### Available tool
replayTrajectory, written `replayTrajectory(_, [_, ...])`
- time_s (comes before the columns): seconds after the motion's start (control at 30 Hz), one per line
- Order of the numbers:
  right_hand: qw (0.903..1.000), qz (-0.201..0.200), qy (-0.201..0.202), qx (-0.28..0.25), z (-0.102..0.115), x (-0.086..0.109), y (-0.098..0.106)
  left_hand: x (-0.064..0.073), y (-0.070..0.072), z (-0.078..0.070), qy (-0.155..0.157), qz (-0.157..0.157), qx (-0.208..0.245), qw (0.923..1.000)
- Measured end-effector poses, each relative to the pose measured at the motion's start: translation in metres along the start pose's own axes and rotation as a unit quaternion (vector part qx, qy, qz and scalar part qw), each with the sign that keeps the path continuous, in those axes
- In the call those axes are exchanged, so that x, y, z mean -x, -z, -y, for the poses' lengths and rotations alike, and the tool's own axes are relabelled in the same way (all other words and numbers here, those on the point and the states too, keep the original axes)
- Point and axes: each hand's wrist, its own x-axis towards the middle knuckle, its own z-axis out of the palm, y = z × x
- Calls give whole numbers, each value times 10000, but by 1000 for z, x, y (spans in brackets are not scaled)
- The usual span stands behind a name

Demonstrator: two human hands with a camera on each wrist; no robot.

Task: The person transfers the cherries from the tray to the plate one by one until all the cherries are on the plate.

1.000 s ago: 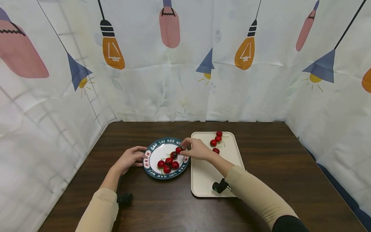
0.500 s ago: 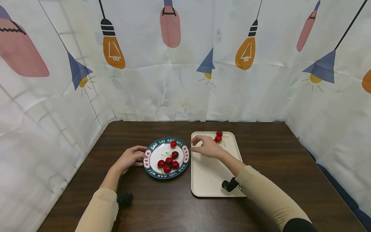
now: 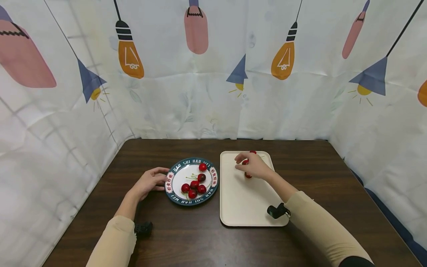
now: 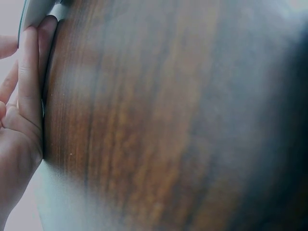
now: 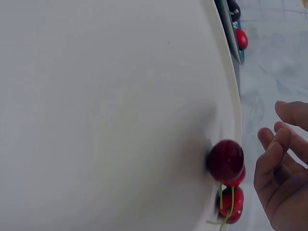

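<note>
My left hand (image 3: pixel 151 183) rests at the left rim of a round plate (image 3: pixel 172 194) with a dark green, lettered border, its fingers fairly straight. The left wrist view shows fingertips at the plate's edge (image 4: pixel 30 14), low over the table. Several red cherries (image 3: pixel 194 185) lie on the plate, one apart near the far rim. Over the far part of a cream tray (image 3: pixel 247 207) hovers my right hand (image 3: pixel 256 166), thumb and fingers apart with nothing between them. Several cherries (image 5: pixel 225 160) with green stems lie on the tray below it, partly hidden by the hand in the head view.
The dark wooden table (image 3: pixel 186 237) carries plate and tray side by side, a narrow gap between them. A white curtain (image 3: pixel 213 104) printed with lamps hangs behind the table and along its sides. Each wrist carries a small black camera (image 3: pixel 277 211).
My right hand let go of a cherry near the plate's far rim and moved right, over the tray's cherries. The released cherry shifted slightly. My left hand stayed at the plate.
</note>
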Motion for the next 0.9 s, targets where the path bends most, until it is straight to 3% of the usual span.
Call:
replayTrajectory(0.2, [9991, -12, -279, -332, -11, 10, 13, 1, 0, -1, 47, -33, 36, 10000])
replayTrajectory(0.37, [9982, -24, -258, -538, -21, 17, 21, -1, 1, -1, 40, -42, 1, 10000])
replayTrajectory(0.57, [9980, 129, -401, -473, -33, 23, 25, -1, 1, 0, 76, -44, 23, 10000])
replayTrajectory(0.9, [9982, 397, -219, -382, -38, 30, 27, -3, 2, 2, 39, -40, 48, 10000])
